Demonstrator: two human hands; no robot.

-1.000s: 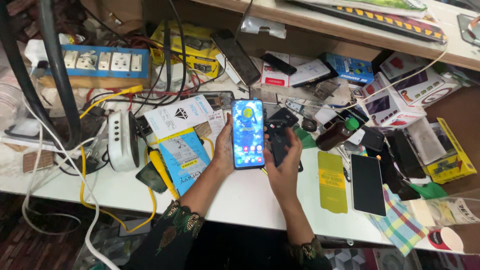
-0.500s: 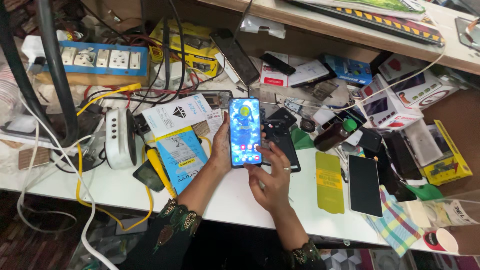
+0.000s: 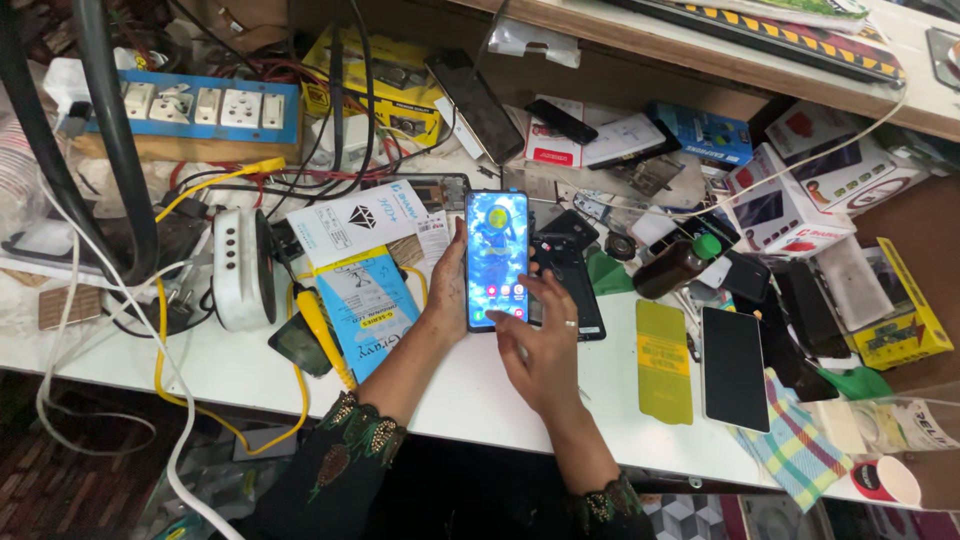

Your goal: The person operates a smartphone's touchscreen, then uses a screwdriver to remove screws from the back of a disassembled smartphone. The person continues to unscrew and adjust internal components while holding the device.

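Head view: left hand [image 3: 447, 295] grips the lit smartphone [image 3: 497, 259] by its edge, right hand [image 3: 540, 345] open, thumb probably tapping. One-sided hold, so a hard press could tip it onto the black phone [image 3: 572, 280] just right.

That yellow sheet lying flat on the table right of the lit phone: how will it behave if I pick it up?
The yellow sheet looks thin and flat, so it probably weighs little and may flex when lifted by one end. It lies flush on the white table, so getting under an edge could be fiddly. Its glossy face hints that it may slide when pushed.
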